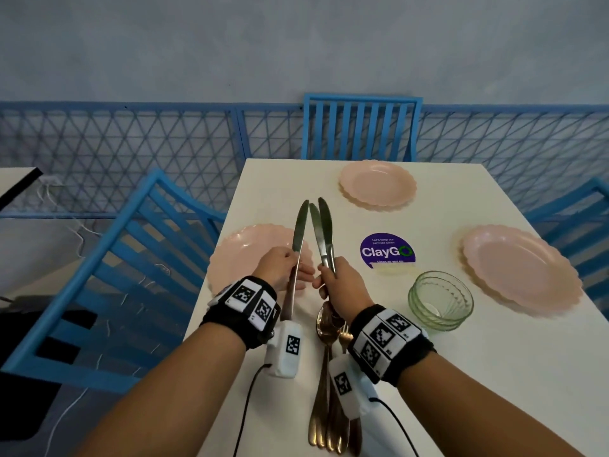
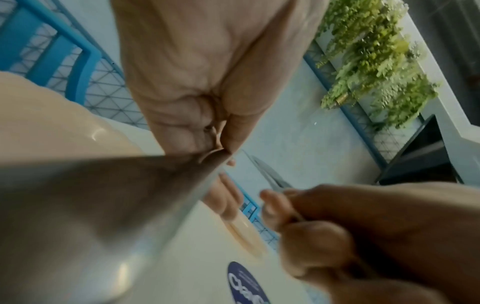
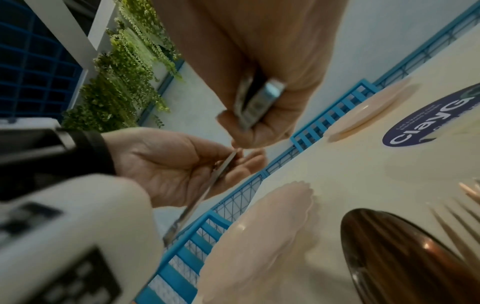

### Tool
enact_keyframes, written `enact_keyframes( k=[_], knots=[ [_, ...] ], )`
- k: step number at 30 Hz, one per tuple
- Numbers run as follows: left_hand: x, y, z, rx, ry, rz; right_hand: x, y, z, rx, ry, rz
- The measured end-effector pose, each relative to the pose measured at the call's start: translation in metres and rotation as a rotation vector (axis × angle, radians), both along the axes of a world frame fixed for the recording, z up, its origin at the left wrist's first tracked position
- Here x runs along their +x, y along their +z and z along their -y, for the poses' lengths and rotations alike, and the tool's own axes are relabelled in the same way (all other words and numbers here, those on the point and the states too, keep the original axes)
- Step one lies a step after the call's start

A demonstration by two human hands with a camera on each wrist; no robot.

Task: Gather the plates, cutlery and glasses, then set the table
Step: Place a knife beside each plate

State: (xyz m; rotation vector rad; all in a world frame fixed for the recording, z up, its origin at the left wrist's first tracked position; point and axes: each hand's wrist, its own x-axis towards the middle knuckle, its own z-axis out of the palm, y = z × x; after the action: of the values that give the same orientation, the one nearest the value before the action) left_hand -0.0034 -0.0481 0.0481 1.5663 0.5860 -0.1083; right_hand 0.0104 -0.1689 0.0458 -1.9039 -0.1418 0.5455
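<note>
spoons (image 1: 324, 374) partly under right wrist | left-wrist knife (image 2: 109, 216) blurred | sticker (image 2: 244, 286) cut off

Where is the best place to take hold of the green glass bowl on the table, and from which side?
Grip the green glass bowl at its scalloped rim, coming from above on its near side. It stands upright and open, apart from the pink plate on its right, so the fingers can likely pinch the wall, thumb outside.

Both forearms outstretched, left hand (image 1: 282, 270) and right hand (image 1: 339, 280) raised close together, fingers (image 1: 304, 270) curled.
</note>
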Motion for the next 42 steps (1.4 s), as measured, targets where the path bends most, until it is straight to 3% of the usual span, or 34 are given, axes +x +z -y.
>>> enact_keyframes(
  k=[7,13,21,28,37,42],
  knots=[
    [0.042,-0.01,-0.049,0.329,0.01,0.029,0.029,0.004,0.0,0.088,-0.067,-0.125],
    [0.078,-0.009,-0.093,0.517,-0.002,-0.077,0.054,-0.007,-0.008,0.116,-0.041,-0.158],
    [0.074,-0.027,-0.102,0.708,-0.14,-0.055,0.059,-0.022,-0.018,0.122,-0.049,-0.196],
    [0.046,-0.018,-0.101,0.759,-0.163,-0.021,0.045,-0.025,-0.018,0.106,-0.06,-0.182],
    [-0.034,-0.031,-0.083,0.757,-0.299,0.03,0.023,-0.018,-0.003,0.107,-0.082,-0.18],
    [-0.078,-0.057,-0.075,0.97,-0.587,-0.053,0.012,-0.019,0.004,0.105,-0.112,-0.162]
  ],
)
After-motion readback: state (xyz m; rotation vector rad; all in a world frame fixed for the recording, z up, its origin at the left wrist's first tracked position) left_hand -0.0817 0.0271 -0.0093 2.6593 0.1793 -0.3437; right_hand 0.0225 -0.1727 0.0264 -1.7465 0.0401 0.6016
